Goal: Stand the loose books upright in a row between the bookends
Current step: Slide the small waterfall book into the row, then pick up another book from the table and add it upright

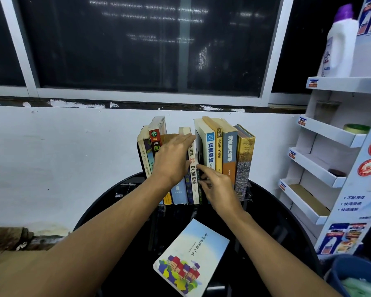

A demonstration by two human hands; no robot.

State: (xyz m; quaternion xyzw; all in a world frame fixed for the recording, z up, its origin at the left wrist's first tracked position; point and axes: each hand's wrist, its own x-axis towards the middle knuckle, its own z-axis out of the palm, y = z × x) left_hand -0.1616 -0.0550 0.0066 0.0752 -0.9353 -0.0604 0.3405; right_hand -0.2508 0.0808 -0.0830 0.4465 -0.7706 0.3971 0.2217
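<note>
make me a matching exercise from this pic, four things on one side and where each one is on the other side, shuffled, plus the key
1 blue book with houses
2 left hand
3 right hand
4 white bottle

a on the top shelf of the rack
b flat on the black table, in front of the row
c fingers straight, against spines in the row
d fingers curled on the dark book in the row

Pairs: 1-b, 2-c, 3-d, 4-a
</note>
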